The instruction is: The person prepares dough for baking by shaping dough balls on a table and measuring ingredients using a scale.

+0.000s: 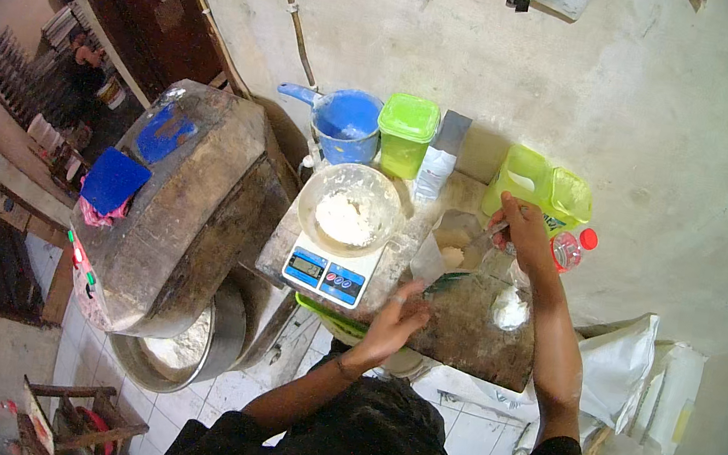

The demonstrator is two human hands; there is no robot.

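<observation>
A clear round bowl (350,211) of white powder rests on a white digital scale (332,271). My left hand (399,324) is low over the table's front edge, right of the scale, fingers apart and holding nothing I can see. Close to its fingertips are a clear plastic bag (455,245) with pale powder inside and a dark green item (451,283) I cannot identify. My right hand (521,233) is raised in front of a yellow-green open container (522,173). Its fingers are closed around something small and greyish, mostly hidden by them.
At the back stand a blue dipper (348,123), a lidded green container (407,136) and a white packet (433,174). A red-capped clear jar (568,252) and a white bundle (511,310) sit rightward. Left is a large machine (187,193) above a metal bowl (223,338) of white powder.
</observation>
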